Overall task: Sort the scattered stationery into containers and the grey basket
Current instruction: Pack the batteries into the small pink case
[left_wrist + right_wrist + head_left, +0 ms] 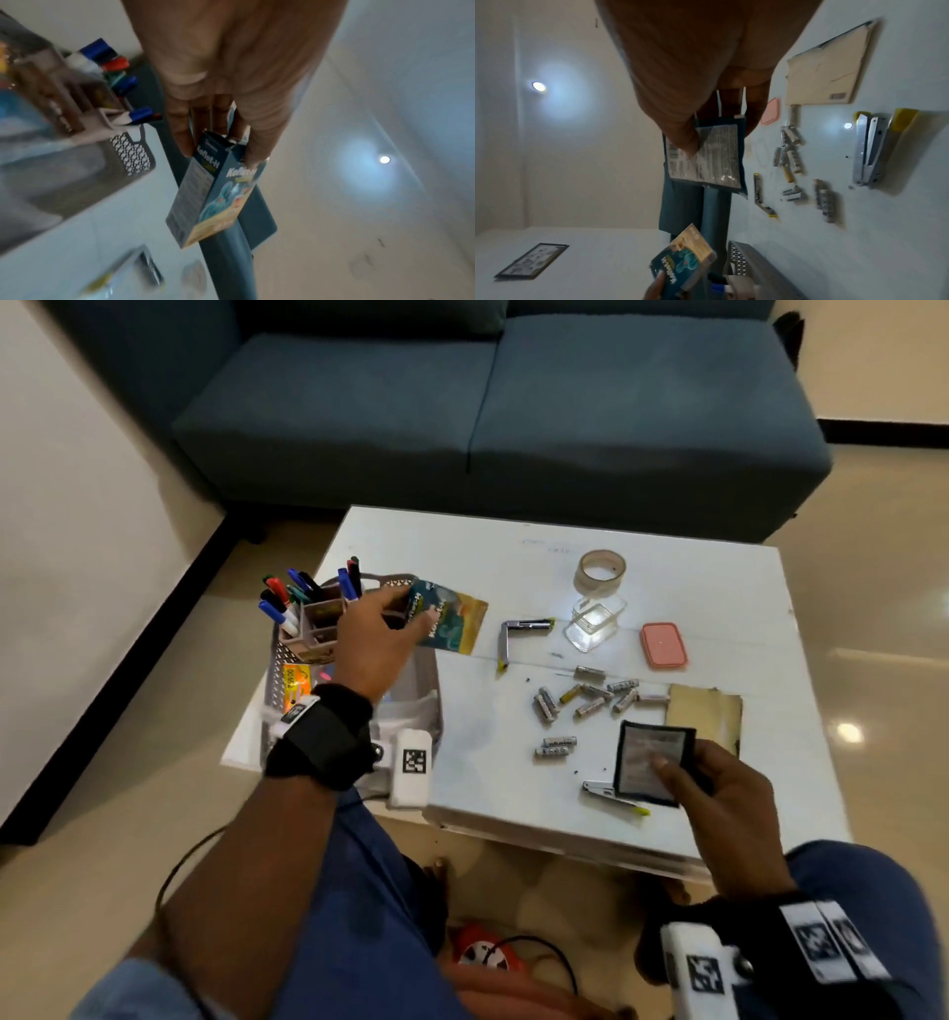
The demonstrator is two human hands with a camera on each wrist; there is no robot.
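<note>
Teal carton [448,622] hung pinched in the left grip [371,645] above the grey basket [430,680], whose contents the arm hid; the right grip [719,788] pinched a dark-edged packet [648,759], print unreadable, over the surface [693,588].

Your left hand [377,642] covers the near end of the teal box [452,621] and much of what lies in the grey basket [431,690], so you cannot read its contents. In the left wrist view the basket [131,154] and markers [120,81] are smeared by blur. Your right thumb hides part of the print on the dark packet [706,156], which is too small to read, as are the battery [590,706] labels.
</note>
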